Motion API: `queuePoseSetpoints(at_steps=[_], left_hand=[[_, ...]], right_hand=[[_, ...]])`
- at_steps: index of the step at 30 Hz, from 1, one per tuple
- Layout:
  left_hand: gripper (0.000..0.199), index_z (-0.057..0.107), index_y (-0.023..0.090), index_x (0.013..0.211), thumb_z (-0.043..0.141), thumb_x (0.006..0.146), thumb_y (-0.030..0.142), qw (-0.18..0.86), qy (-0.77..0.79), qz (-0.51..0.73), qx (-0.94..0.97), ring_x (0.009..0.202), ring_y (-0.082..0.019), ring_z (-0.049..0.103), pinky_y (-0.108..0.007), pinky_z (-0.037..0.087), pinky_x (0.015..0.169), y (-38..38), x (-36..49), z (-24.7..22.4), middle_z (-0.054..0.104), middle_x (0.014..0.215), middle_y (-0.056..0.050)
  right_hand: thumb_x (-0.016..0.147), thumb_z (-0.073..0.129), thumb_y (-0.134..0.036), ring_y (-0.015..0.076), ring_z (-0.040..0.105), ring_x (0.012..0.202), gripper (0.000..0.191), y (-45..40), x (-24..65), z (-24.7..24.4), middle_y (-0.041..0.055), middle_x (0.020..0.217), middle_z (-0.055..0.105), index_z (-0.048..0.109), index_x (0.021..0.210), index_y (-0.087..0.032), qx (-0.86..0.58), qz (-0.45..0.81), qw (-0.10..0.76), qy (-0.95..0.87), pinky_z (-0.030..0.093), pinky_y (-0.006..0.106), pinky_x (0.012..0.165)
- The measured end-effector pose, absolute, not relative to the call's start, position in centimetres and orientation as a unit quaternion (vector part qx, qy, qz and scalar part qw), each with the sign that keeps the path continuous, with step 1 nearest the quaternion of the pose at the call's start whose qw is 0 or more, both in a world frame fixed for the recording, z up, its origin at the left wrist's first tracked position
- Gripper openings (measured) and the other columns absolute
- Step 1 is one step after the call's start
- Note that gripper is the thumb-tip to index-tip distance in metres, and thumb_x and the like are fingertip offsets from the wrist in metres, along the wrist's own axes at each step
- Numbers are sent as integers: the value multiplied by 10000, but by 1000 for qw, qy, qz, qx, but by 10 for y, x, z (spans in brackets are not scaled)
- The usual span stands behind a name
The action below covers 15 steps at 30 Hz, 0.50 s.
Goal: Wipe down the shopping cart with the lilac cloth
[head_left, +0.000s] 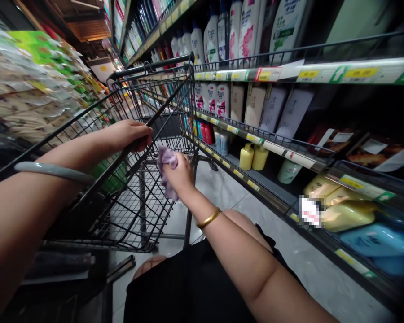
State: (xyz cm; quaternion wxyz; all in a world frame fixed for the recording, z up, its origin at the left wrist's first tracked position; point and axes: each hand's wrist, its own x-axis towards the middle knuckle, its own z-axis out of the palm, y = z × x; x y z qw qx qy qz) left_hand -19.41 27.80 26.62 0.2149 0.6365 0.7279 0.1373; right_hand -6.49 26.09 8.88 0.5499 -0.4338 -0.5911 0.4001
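Observation:
A wire shopping cart (144,197) of dark metal stands in front of me, its handlebar at the far end. My left hand (136,133) is closed over the cart's near top rail, with a pale bangle on that forearm. Bunched in my right hand (184,176) is a purple cloth (166,158), with folds sticking out above and below the fist. That hand is close to the cart's wire side; whether the cloth touches the wires I cannot tell. A gold bracelet (208,217) circles my right wrist.
Shelving with shampoo bottles (249,31) and price strips (350,72) runs along the right. Yellow pump bottles (246,157) and a blue bottle (377,240) sit low. Packaged goods (30,85) are stacked on the left. A cart wheel (212,166) rests on the tiled floor (218,188).

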Motion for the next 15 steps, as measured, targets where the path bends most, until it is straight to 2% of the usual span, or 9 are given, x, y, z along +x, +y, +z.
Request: queuePoseSetpoints(at_steps=[2,5,7,11,15], left_hand=[[343,591,171,769,433,1010,357,212,734,137,631,469,-119,500,-213,398,476,282,-193,266,552,571,-20],[323,578,171,775,426,1003,341,206,733,140,633,466,-112,492,-203,389,478,287,-188,264,544,569,-15],[323,569,168,788,404,1006,342,201,740,135,628,475,-105,492,-195,387,491,288,-182,263,536,577,-12],[328,560,161,822,363,1004,349,164,761,100,620,495,-101,496,-206,421,533,287,-169,264,530,605,-15],[312,589,146,880,361,987,331,100,747,50,655,557,-130,566,-237,477,596,288,-161,267,574,659,-39]], right_hand=[[852,678,-254,188,649,985,141,255,-67,102,15,1042,671,613,977,-247,-384,381,578,-611,539,309,912],[849,688,-255,183,649,1004,177,254,-67,109,14,1045,682,614,1010,-249,-339,360,603,-626,532,297,925],[849,688,-249,192,653,1018,200,259,-65,102,24,1074,691,620,1037,-248,-360,371,580,-630,536,307,925],[881,658,-265,206,662,949,134,264,-60,97,25,1007,699,616,1006,-240,-454,425,518,-587,560,338,885],[895,688,-262,195,667,1095,205,253,-56,120,38,1143,698,600,1079,-258,-347,361,626,-597,558,340,1011]])
